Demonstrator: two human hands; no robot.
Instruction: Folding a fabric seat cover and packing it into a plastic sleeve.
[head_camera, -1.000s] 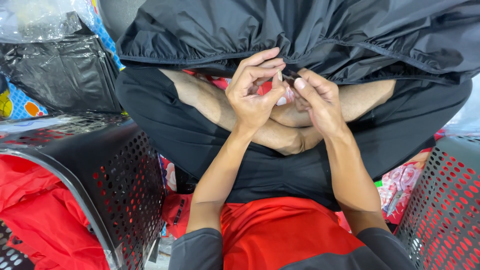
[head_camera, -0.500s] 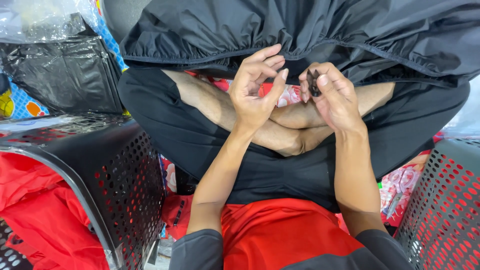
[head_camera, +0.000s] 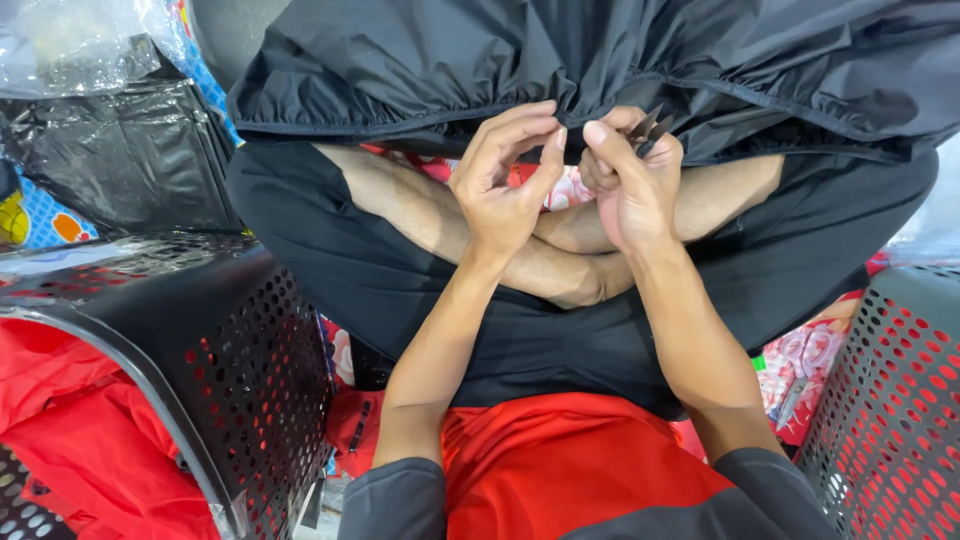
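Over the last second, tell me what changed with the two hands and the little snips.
The right hand rose with the small dark snips, which went from level to blades pointing up at the black garment's gathered hem. The left hand also rose and stayed pinched at the hem beside it. The black perforated basket and the red fabric in it stayed put.

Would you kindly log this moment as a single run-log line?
left hand: fingers pinched at black garment hem | right hand: shut on small snips | black perforated basket beside left arm, red cloth inside
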